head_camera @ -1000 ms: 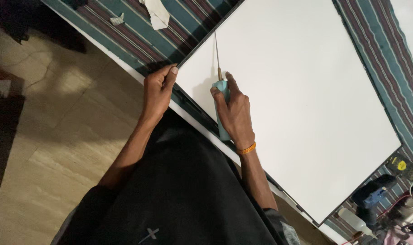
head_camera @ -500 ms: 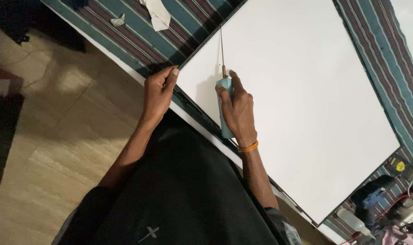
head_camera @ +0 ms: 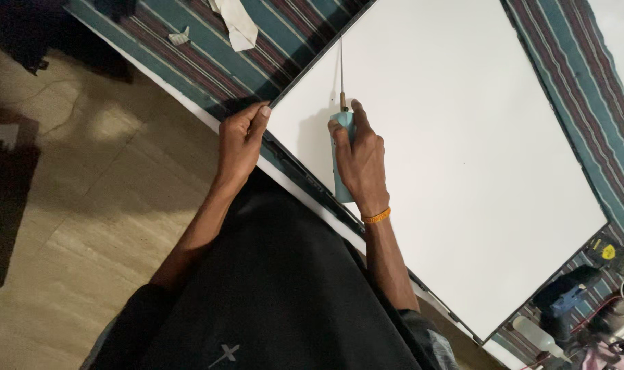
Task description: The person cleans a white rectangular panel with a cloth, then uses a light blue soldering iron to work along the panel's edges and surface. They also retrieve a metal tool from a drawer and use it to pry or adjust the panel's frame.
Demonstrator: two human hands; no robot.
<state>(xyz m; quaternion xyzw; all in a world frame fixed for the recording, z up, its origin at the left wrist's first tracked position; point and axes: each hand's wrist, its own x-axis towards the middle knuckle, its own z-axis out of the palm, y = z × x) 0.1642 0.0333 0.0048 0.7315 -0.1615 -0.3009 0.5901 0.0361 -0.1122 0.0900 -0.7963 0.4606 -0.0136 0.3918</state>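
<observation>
A large white flat panel (head_camera: 463,151) with a thin dark frame lies on a striped teal and maroon cloth (head_camera: 189,55). My left hand (head_camera: 240,140) grips the panel's near corner at its edge. My right hand (head_camera: 360,161), with an orange band on the wrist, is closed around a light blue screwdriver (head_camera: 341,157). Its long thin shaft points away from me and rests on the panel close to the left edge.
Scraps of white paper (head_camera: 236,24) lie on the cloth at the top. A yellow and black meter (head_camera: 610,252), a blue tool (head_camera: 565,298) and a clear bottle (head_camera: 538,337) sit at the lower right. A beige tiled floor (head_camera: 72,205) lies to the left.
My right hand and the screwdriver have shifted slightly to the right along the panel's near edge. My left hand has stayed on the corner.
</observation>
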